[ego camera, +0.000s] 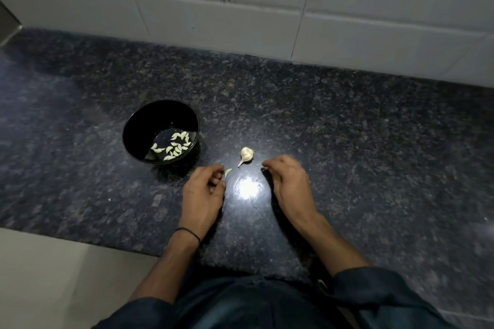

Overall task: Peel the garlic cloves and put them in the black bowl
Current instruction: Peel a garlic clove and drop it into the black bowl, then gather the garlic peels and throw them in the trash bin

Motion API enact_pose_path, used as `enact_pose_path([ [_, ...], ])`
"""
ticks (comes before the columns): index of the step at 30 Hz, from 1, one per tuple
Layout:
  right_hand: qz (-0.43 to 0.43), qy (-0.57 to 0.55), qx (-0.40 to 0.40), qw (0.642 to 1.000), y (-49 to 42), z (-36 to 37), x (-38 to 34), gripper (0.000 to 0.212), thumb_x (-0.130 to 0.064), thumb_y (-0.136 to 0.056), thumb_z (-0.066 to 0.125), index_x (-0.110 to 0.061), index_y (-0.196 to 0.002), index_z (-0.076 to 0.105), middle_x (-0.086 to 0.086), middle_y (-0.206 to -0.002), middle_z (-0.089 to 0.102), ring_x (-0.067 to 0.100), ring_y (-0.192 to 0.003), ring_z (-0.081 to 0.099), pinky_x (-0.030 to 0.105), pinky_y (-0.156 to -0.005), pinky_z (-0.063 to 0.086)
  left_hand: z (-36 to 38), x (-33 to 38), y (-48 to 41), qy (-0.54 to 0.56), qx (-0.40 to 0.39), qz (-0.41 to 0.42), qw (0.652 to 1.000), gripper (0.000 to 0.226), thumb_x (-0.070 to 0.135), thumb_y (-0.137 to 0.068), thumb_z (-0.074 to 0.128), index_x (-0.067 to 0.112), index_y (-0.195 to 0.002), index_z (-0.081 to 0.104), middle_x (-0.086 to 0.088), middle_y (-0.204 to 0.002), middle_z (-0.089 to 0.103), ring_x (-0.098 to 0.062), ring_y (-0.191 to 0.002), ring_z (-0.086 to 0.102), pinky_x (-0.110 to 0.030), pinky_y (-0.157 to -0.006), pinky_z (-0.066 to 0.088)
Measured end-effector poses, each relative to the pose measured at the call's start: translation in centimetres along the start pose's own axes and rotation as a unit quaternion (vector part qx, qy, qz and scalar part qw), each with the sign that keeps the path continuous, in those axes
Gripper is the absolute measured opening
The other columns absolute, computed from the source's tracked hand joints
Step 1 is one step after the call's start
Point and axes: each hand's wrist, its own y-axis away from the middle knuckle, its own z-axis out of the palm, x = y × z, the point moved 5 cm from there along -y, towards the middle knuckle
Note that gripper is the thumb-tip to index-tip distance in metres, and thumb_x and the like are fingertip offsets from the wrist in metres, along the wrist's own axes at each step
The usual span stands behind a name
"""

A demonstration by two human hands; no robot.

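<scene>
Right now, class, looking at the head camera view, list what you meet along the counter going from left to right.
In order: black bowl → left hand → loose garlic clove → garlic bulb → right hand.

Black glossy bowl [139, 125], pale cream cloves [176, 145] — and the counter [347, 141] is dark grey, speckled all over. Off-white bulb [246, 154]. Tiles [240, 21] white-grey, wristband [188, 232] black, sleeves [374, 294] dark teal — floor [40, 275] pale beige.
</scene>
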Motion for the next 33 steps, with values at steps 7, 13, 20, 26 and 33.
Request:
enact_pose_path([
  [7,-0.086,0.114,-0.107,0.984,1.2,2.9,-1.7,0.031,-0.021,-0.093,0.042,-0.007,-0.101,0.068,0.004,-0.101,0.059,0.023,-0.094,0.054,0.037,-0.072,0.051,-1.1,1.2,1.8,-0.021,-0.011,0.043,0.999,0.023,-0.003,-0.087,0.067,0.011,-0.104,0.073,0.003,-0.101,0.063,-0.002,-0.086,0.060,-0.008,-0.078,0.045],
  [13,-0.175,0.141,-0.155,0.962,7.6,2.4,-3.1,0.034,-0.015,-0.090,0.043,-0.007,-0.117,0.062,0.004,-0.118,0.058,0.021,-0.108,0.053,0.029,-0.089,0.050,-0.8,1.5,3.5,-0.083,-0.061,0.092,0.990,0.016,0.005,-0.091,0.062,0.010,-0.104,0.071,0.004,-0.111,0.059,-0.014,-0.103,0.059,-0.029,-0.094,0.048],
  [20,-0.181,0.158,-0.116,0.964,8.8,2.4,-3.4,0.023,-0.016,-0.093,0.047,-0.009,-0.107,0.064,0.005,-0.109,0.059,0.023,-0.094,0.055,0.034,-0.074,0.053,-0.7,1.0,3.8,-0.132,-0.104,0.112,0.979,0.018,0.004,-0.089,0.065,0.011,-0.105,0.070,0.000,-0.118,0.058,-0.019,-0.110,0.053,-0.016,-0.099,0.033],
  [26,-0.161,0.216,-0.075,0.960,8.9,3.0,-4.0,0.020,-0.009,-0.094,0.047,-0.005,-0.106,0.062,0.011,-0.107,0.058,0.026,-0.091,0.054,0.035,-0.075,0.051,-1.2,0.7,3.1,-0.118,-0.151,0.143,0.971,0.020,0.002,-0.089,0.064,0.012,-0.106,0.067,0.002,-0.117,0.055,-0.017,-0.109,0.051,-0.014,-0.098,0.032],
  [33,0.038,0.134,0.008,0.990,8.2,3.3,-5.2,0.025,-0.001,-0.084,0.046,-0.008,-0.097,0.066,0.006,-0.097,0.060,0.020,-0.089,0.053,0.029,-0.076,0.047,-2.0,-0.4,2.0,-0.075,-0.225,0.165,0.957,0.019,0.004,-0.089,0.061,0.013,-0.104,0.068,0.006,-0.118,0.053,-0.017,-0.112,0.052,-0.025,-0.100,0.043],
])
